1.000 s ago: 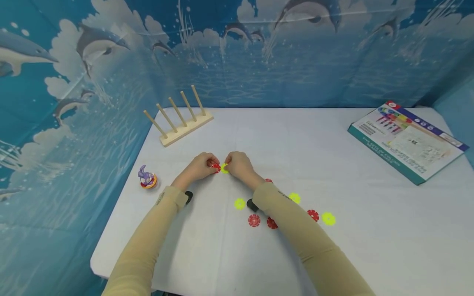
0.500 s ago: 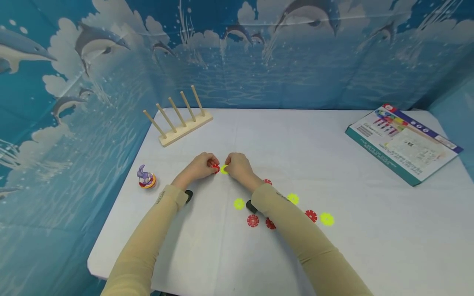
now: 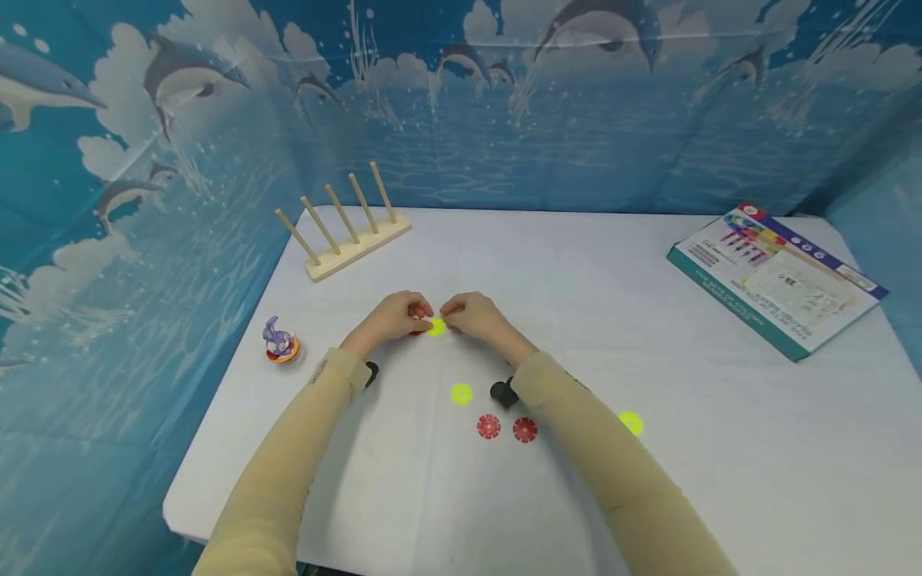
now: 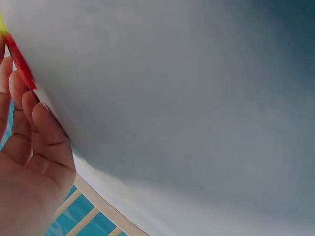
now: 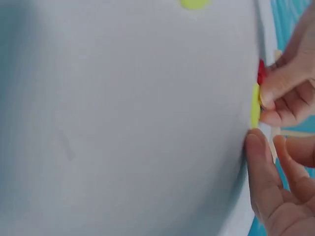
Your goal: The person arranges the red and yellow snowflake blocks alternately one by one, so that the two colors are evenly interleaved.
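Right hand [image 3: 479,318] has loosened; wrist views reveal red disc [image 4: 20,63] meeting yellow disc [image 5: 255,105].

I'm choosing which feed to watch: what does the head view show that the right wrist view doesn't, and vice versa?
Only the head view shows the purple toy, the printed box and two loose red discs on the table. Only the right wrist view shows the yellow disc between the grips edge-on. Both show the left grip holding a red disc, the right grip near that yellow disc, and the table.
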### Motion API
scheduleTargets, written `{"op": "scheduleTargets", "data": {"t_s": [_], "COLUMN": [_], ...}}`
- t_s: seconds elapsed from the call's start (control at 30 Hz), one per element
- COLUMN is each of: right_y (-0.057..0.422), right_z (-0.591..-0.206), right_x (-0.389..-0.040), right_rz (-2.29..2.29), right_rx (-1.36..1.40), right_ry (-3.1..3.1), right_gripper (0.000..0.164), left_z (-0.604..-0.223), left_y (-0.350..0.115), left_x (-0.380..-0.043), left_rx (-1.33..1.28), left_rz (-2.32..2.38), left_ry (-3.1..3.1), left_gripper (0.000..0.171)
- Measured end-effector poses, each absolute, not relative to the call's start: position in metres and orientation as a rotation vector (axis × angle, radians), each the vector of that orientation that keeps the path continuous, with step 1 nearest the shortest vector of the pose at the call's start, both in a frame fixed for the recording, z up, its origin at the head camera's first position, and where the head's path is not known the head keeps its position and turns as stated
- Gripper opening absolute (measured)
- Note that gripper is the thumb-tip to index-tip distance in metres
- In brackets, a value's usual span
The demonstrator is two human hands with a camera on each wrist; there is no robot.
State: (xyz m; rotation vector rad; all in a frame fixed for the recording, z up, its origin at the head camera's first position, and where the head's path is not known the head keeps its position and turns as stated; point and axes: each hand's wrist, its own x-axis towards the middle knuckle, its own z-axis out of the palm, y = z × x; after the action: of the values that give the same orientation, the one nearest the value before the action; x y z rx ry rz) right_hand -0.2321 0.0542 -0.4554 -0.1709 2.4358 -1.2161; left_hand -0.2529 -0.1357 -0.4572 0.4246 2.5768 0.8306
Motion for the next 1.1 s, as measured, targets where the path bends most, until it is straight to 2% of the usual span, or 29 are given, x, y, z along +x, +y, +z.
{"op": "scheduleTargets", "data": {"t_s": [0.3, 0.57, 0.77, 1.1], "right_y": [0.103, 0.145, 0.157, 0.156], "right_z": [-0.433, -0.431, -0.439, -0.449], "right_x": [-0.217, -0.192, -0.177, -0.168], "right_rz": [-1.213, -1.082, -0.987, -0.953], "right_rx": [-0.216, -0.256, -0.259, -0.29], "right_ry": [2.418, 2.482, 2.486, 2.532], "right_gripper": [0.033, 0.028, 0.025, 0.034], "left_z": [-0.457, -0.457, -0.457, -0.458], "left_y": [-0.135, -0.135, -0.136, -0.136], "left_x": [-0.255, -0.254, -0.254, -0.254], "left_rx": [0.378, 0.368, 0.363, 0.363], "left_rz": [0.832, 0.834, 0.843, 0.842], "left_ry": [2.555, 2.549, 2.552, 2.553], "left_gripper": [0.016, 0.015, 0.015, 0.015]}}
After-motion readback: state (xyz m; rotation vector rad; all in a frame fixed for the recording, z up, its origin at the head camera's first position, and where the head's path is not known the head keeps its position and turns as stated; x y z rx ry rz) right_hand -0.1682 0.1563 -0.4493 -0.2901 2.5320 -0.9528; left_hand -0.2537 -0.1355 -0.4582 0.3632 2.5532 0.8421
